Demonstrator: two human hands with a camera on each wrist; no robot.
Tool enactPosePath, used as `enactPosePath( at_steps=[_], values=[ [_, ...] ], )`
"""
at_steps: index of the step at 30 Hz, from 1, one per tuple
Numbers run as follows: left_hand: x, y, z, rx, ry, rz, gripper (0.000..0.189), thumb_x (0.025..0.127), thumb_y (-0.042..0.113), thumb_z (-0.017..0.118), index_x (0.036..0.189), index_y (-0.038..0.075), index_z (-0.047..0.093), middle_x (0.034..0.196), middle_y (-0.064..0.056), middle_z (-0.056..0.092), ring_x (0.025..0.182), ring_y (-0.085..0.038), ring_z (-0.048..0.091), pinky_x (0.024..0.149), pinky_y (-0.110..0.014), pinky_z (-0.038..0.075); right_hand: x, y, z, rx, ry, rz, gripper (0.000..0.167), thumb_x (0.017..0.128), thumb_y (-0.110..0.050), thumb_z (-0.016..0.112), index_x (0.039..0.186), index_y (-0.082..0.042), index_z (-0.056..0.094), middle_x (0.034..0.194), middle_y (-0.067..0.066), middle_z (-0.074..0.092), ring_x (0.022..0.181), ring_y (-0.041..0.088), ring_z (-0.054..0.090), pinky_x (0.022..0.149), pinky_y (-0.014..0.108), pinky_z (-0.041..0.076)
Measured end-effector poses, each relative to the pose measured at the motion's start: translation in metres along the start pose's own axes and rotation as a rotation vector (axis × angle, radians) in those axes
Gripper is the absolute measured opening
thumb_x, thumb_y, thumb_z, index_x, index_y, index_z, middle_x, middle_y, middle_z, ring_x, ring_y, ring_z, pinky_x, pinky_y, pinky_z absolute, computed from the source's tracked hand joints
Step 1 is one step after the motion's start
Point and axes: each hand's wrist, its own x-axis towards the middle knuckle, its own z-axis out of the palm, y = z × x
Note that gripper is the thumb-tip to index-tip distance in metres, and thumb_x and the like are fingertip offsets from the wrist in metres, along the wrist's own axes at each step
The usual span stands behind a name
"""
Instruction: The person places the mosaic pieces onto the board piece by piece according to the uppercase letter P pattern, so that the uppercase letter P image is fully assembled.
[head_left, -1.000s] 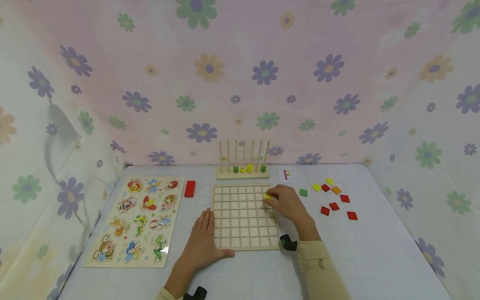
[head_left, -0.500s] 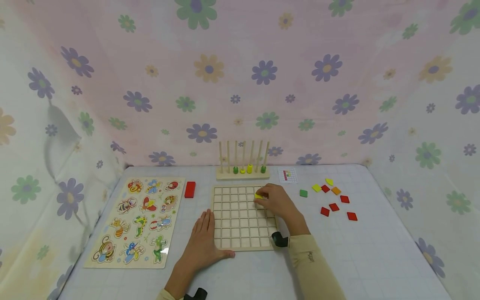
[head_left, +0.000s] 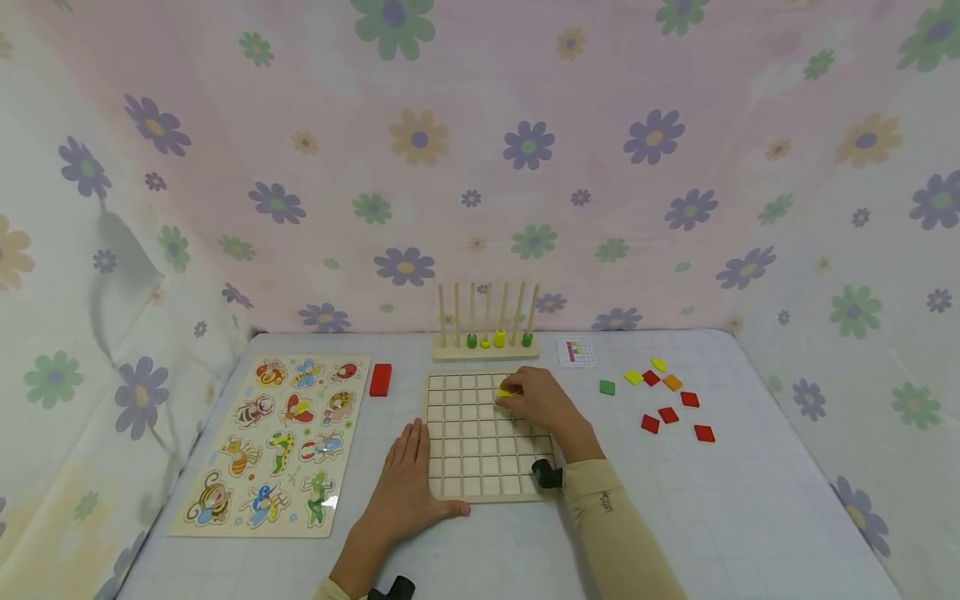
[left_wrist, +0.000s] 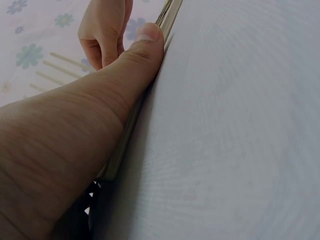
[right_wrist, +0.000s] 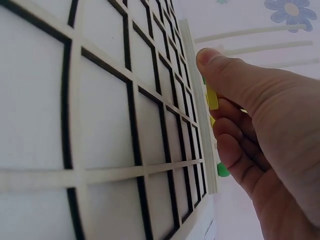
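A yellow tile (head_left: 504, 392) is pinched between the thumb and fingers of my right hand (head_left: 546, 408). It is held over the upper part of a wooden grid board (head_left: 480, 468). In the right wrist view the yellow tile (right_wrist: 213, 99) shows as a thin edge below the thumb, slightly above the board's cells. My left hand (head_left: 405, 479) rests at the board's left side and lower left corner. Its fingers lie straight along the side, and the thumb (left_wrist: 145, 47) stretches along the near edge. Part of the grid is hidden under my right hand.
Behind the board stands a wooden peg rack (head_left: 486, 353) with green and yellow beads. A pattern card (head_left: 575, 352) lies to its right. Several loose tiles, including a green tile (head_left: 607, 387), are scattered rightward. A red block (head_left: 380, 380) and an insect puzzle board (head_left: 294, 442) lie left.
My right hand has moved left over the grid board from its right edge, carrying the yellow tile. My left hand has stayed in place.
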Motion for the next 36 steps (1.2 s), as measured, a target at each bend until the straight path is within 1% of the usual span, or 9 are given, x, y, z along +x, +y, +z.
enactPosePath(
  at_steps=[5, 9, 13, 16, 20, 23, 27, 31, 36],
  values=[
    [0.000, 0.000, 0.000, -0.009, 0.002, 0.001, 0.144, 0.063, 0.082, 0.077, 0.161, -0.005, 0.017, 0.169, -0.024, 0.019, 0.158, -0.040, 0.017, 0.128, -0.055, 0.021, 0.002, 0.000, 0.003, -0.013, 0.002, -0.005, 0.030, 0.091, -0.032, 0.078, 0.113, -0.012, 0.078, 0.103, 0.001, 0.073, 0.093, 0.015, 0.066, 0.085, 0.037, 0.058],
    [0.000, -0.001, 0.000, -0.012, 0.002, 0.001, 0.144, 0.063, 0.081, 0.077, 0.161, -0.005, 0.018, 0.169, -0.024, 0.019, 0.158, -0.040, 0.017, 0.128, -0.055, 0.021, 0.005, -0.001, 0.005, -0.027, -0.001, -0.017, 0.030, 0.091, -0.033, 0.078, 0.111, -0.010, 0.079, 0.100, 0.001, 0.073, 0.089, 0.015, 0.065, 0.083, 0.036, 0.057],
    [0.000, -0.001, 0.000, -0.016, 0.003, 0.003, 0.144, 0.063, 0.081, 0.078, 0.161, -0.005, 0.018, 0.169, -0.024, 0.019, 0.158, -0.040, 0.017, 0.128, -0.056, 0.021, 0.007, -0.001, 0.006, -0.034, 0.003, -0.022, 0.029, 0.090, -0.033, 0.079, 0.109, -0.011, 0.079, 0.096, 0.000, 0.071, 0.084, 0.012, 0.061, 0.079, 0.034, 0.055],
    [0.000, -0.001, 0.000, -0.013, 0.001, 0.002, 0.144, 0.063, 0.081, 0.077, 0.161, -0.005, 0.017, 0.169, -0.023, 0.019, 0.158, -0.040, 0.017, 0.128, -0.056, 0.021, 0.009, -0.002, 0.006, -0.036, 0.009, -0.029, 0.025, 0.089, -0.031, 0.080, 0.105, -0.012, 0.079, 0.092, -0.001, 0.070, 0.080, 0.011, 0.057, 0.075, 0.032, 0.052],
    [0.001, -0.001, 0.000, -0.008, -0.006, -0.001, 0.144, 0.063, 0.082, 0.077, 0.161, -0.005, 0.017, 0.169, -0.023, 0.018, 0.158, -0.040, 0.016, 0.128, -0.055, 0.020, 0.011, -0.002, 0.007, -0.040, -0.002, -0.025, 0.020, 0.089, -0.031, 0.080, 0.095, -0.012, 0.077, 0.085, -0.001, 0.066, 0.076, 0.012, 0.052, 0.070, 0.030, 0.046],
    [0.001, -0.001, 0.000, -0.006, -0.010, -0.002, 0.144, 0.063, 0.082, 0.077, 0.161, -0.005, 0.017, 0.169, -0.023, 0.018, 0.158, -0.040, 0.016, 0.128, -0.055, 0.020, 0.012, -0.002, 0.008, -0.048, -0.013, -0.006, 0.022, 0.089, -0.032, 0.081, 0.096, -0.011, 0.078, 0.088, 0.000, 0.068, 0.080, 0.013, 0.057, 0.073, 0.032, 0.050],
    [0.001, -0.001, 0.000, -0.004, -0.008, -0.004, 0.144, 0.063, 0.082, 0.077, 0.161, -0.005, 0.017, 0.169, -0.023, 0.018, 0.158, -0.040, 0.016, 0.128, -0.056, 0.020, 0.013, -0.002, 0.008, -0.052, -0.011, 0.015, 0.028, 0.088, -0.032, 0.081, 0.106, -0.011, 0.080, 0.099, 0.002, 0.074, 0.091, 0.016, 0.066, 0.084, 0.036, 0.058],
    [0.001, -0.001, 0.000, -0.002, -0.009, -0.007, 0.143, 0.063, 0.082, 0.077, 0.161, -0.005, 0.017, 0.169, -0.023, 0.019, 0.158, -0.040, 0.017, 0.128, -0.055, 0.021, 0.013, -0.004, 0.008, -0.042, -0.006, 0.035, 0.029, 0.087, -0.032, 0.082, 0.107, -0.011, 0.080, 0.103, 0.004, 0.076, 0.096, 0.019, 0.069, 0.087, 0.039, 0.059],
    [0.001, -0.001, 0.001, -0.006, -0.013, -0.011, 0.144, 0.063, 0.082, 0.077, 0.161, -0.004, 0.017, 0.169, -0.023, 0.018, 0.158, -0.040, 0.016, 0.128, -0.055, 0.020, 0.014, -0.004, 0.010, -0.033, -0.009, 0.081, 0.033, 0.087, -0.033, 0.082, 0.112, -0.012, 0.080, 0.107, 0.003, 0.077, 0.100, 0.020, 0.071, 0.089, 0.038, 0.060]
  ],
)
